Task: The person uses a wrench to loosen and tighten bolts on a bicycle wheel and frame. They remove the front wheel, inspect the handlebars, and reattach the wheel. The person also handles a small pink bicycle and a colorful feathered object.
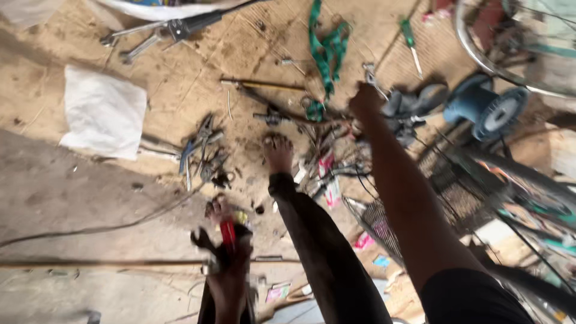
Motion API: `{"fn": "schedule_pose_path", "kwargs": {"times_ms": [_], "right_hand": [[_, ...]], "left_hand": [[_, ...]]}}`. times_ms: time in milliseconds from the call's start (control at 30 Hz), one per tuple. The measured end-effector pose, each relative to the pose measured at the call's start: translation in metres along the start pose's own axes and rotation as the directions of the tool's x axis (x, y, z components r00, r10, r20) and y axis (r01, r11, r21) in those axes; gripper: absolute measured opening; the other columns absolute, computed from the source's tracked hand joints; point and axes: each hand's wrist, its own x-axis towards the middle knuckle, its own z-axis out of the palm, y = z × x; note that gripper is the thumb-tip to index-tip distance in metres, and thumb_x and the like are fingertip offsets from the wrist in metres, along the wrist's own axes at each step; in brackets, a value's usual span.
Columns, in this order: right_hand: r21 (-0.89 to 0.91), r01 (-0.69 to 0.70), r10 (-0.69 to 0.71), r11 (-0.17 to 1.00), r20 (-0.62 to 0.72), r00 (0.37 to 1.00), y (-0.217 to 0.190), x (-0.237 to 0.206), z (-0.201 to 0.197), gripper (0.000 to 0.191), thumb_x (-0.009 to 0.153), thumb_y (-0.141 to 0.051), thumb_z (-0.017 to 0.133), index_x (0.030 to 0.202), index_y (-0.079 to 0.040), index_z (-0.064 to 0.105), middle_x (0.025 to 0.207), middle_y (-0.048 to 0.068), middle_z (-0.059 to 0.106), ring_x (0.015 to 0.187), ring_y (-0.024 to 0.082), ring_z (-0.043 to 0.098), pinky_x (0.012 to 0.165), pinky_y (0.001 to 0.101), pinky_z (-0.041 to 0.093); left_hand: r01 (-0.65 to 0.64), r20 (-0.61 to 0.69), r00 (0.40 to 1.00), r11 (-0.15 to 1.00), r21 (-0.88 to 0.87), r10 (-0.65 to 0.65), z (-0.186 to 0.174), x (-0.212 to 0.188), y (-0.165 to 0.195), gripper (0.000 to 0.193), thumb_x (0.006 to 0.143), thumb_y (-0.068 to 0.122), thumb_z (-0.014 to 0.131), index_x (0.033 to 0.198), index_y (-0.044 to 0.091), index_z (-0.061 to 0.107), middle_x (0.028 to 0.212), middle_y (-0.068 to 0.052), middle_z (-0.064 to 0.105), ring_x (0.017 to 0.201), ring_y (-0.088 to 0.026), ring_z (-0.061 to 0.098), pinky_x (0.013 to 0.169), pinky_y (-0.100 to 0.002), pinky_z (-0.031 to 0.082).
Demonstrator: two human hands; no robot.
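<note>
Left hand (231,273) is closed around 1 red-handled metal tool (227,233). Right hand (365,101) is at the scattered grimy hand tools (327,162); its grip cannot be determined, so pickup appears incomplete.

1. Just one view here, a head cam looking steeply down past the right arm (408,198) at the dirt floor (54,198).
2. It sits fairly high above the tools (201,150), and the frame is blurry.

Rough dusty earth floor (54,198); matt white cloth (103,113); dull metal pliers (201,141).
</note>
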Motion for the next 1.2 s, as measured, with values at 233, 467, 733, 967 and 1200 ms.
{"fn": "schedule_pose_path", "kwargs": {"times_ms": [233,467,733,967,1200], "right_hand": [[-0.041,-0.309,0.304,0.950,-0.096,0.948,0.053,0.046,0.047,0.044,0.088,-0.015,0.065,0.131,-0.008,0.056,0.121,0.024,0.061,0.112,0.045,0.060,0.092,0.0615,0.044],[0.015,0.073,-0.053,0.997,-0.557,0.829,0.091,0.097,0.030,0.016,0.092,-0.007,0.065,0.103,0.000,0.057,0.102,0.024,0.060,0.094,0.044,0.058,0.083,0.0537,0.050],[0.006,-0.130,0.121,0.991,-0.413,0.903,0.149,0.123,-0.015,0.050,0.078,0.003,0.076,0.121,-0.010,0.054,0.119,0.024,0.057,0.104,0.046,0.059,0.083,0.0548,0.049],[0.124,-0.337,0.354,0.933,-0.156,0.922,0.121,0.109,0.023,0.055,0.088,0.003,0.068,0.136,0.000,0.041,0.123,0.027,0.058,0.115,0.044,0.063,0.096,0.0521,0.053],[0.090,-0.551,0.558,0.830,-0.139,0.818,0.089,0.075,0.051,0.069,0.074,0.000,0.072,0.135,-0.010,0.040,0.136,0.027,0.046,0.121,0.049,0.047,0.091,0.0590,0.045]], "left_hand": [[0.212,-0.197,0.959,0.977,0.035,-0.202,0.027,-0.008,-0.006,0.081,0.064,-0.016,0.075,0.139,0.009,0.056,0.097,0.001,0.067,0.064,-0.006,0.048,0.053,-0.021,0.037],[0.163,-0.166,0.975,0.982,0.094,-0.146,-0.005,0.010,-0.046,0.076,0.065,-0.016,0.080,0.136,0.002,0.060,0.096,-0.007,0.066,0.073,-0.013,0.055,0.061,-0.028,0.044],[0.147,-0.191,0.976,0.967,0.209,-0.107,-0.058,0.032,-0.099,0.069,0.069,-0.016,0.085,0.132,-0.003,0.062,0.101,-0.018,0.068,0.086,-0.024,0.062,0.074,-0.040,0.053],[0.114,-0.105,0.990,0.969,0.218,-0.092,-0.026,0.025,-0.064,0.092,0.067,-0.015,0.081,0.146,0.014,0.045,0.117,-0.012,0.068,0.098,-0.021,0.066,0.081,-0.034,0.054],[0.124,-0.043,0.992,0.991,0.052,-0.121,0.003,0.022,-0.031,0.081,0.067,-0.019,0.075,0.143,-0.007,0.050,0.137,-0.015,0.064,0.124,-0.023,0.062,0.102,-0.040,0.049]]}}
